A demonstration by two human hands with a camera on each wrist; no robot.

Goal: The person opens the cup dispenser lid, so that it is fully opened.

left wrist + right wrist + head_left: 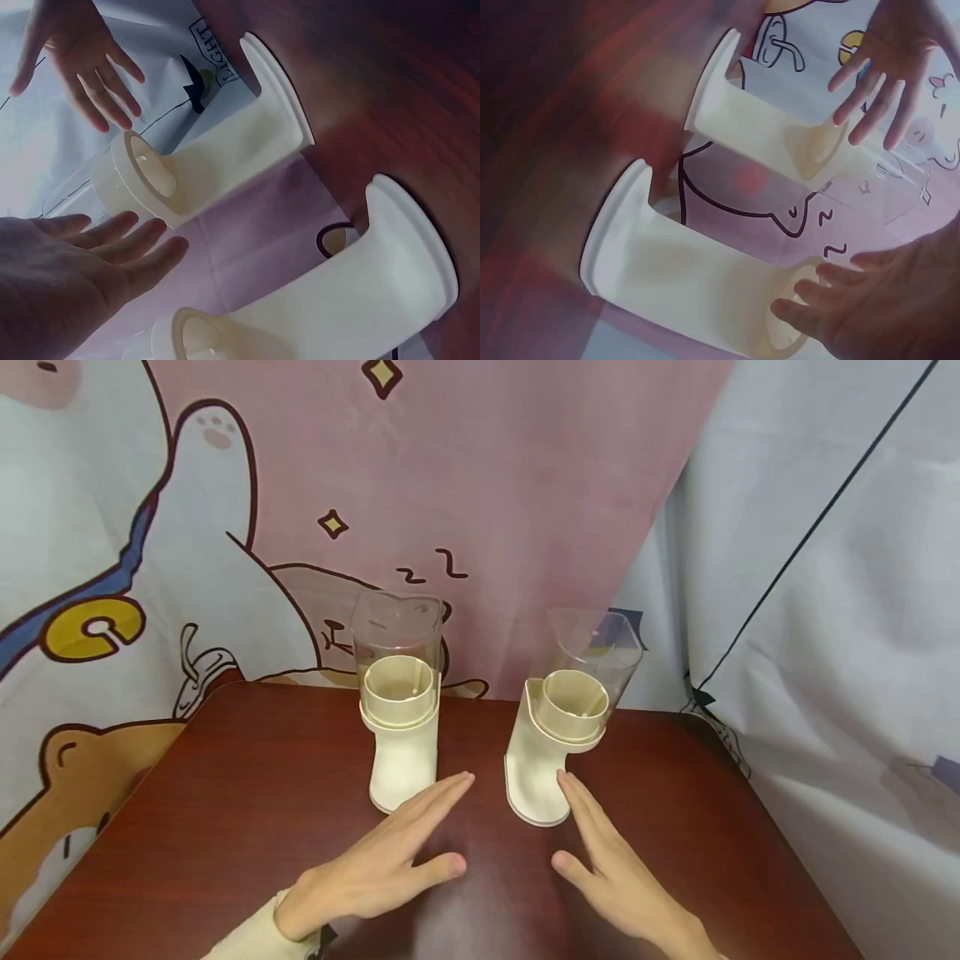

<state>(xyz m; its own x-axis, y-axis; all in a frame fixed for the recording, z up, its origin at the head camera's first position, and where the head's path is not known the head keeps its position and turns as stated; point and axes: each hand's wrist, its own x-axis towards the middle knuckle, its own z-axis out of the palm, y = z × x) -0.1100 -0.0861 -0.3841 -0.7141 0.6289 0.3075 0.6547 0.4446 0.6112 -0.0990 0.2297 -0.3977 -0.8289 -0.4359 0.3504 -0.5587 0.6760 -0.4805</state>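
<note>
Two cream dispenser-like stands, each topped by a clear plastic container, stand upright on the table: a left stand (pixel 405 764) and a right stand (pixel 538 777). A round cream collar sits in each, the left collar (pixel 400 692) and the right collar (pixel 574 703). My left hand (pixel 386 856) hovers before the left stand, fingers straight and thumb apart, holding nothing. My right hand (pixel 622 868) is held likewise near the right stand's base; in the head view its fingertips overlap the base edge, and I cannot tell whether they touch. Both wrist views show the palms bare.
The dark red-brown table (pixel 277 793) ends at a pink cartoon-printed curtain (pixel 540 468) behind the stands. A white curtain (pixel 840 610) hangs along the right side, with a dark cord (pixel 817 522) running down it.
</note>
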